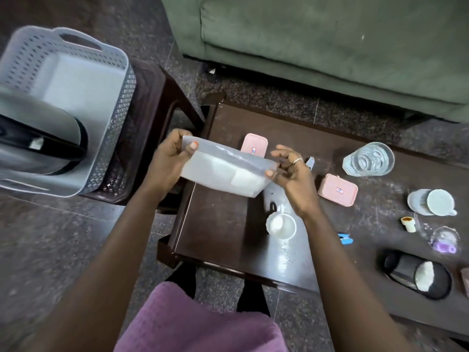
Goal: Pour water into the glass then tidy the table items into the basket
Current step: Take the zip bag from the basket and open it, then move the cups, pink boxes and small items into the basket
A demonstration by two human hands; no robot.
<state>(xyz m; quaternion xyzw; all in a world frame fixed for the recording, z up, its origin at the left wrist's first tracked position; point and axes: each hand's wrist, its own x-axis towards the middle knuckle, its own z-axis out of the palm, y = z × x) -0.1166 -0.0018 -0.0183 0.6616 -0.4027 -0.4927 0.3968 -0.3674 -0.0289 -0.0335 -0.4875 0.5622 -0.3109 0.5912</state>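
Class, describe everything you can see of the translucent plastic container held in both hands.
The translucent plastic container is a shallow rectangular tub with rounded corners and a frosted, slightly blurred look. Something white shows through it, but what it is cannot be told. It is held in the air, tilted, above the dark table. The left hand grips its left end, thumb on the rim, and the right hand pinches its right corner.
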